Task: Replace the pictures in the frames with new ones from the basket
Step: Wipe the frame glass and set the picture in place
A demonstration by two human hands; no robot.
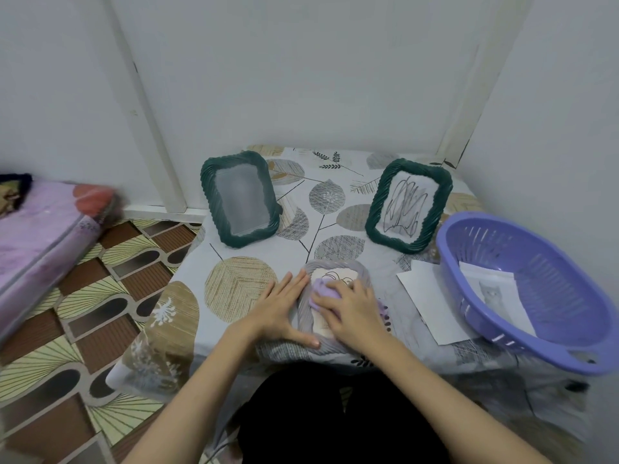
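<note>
A: Head view, what was on the table (254,289)?

B: Leaf-print cloth over it. Grey frame (306,316) lay flat at the near edge, picture side up, a pale picture with a line drawing inside it. Two green frames stood upright at the back: left green frame (238,199) showed a blank, hazy pane; right green frame (409,205) held a scribble drawing.

A: Hands?

B: Left hand (284,309) lay flat, fingers straight, pressing the grey frame's left edge, thumb along its near edge. Grip there: wide open, holding nothing. Right hand (348,308) was on top of the frame's middle, fingers curled over a purple cloth (322,291), pressing it onto the glass.

A: Basket?

B: Purple basket (536,296) sat at the right of the table, tilted toward the person, near rim overhanging the table edge. A printed picture (492,289) lay inside; the print was too blurred to read. A white sheet (432,306) lay on the table just beside the basket, partly tucked under its rim.

A: Anything else?

B: Patterned floor (83,329) at left, pink mattress (37,236) on it.
</note>
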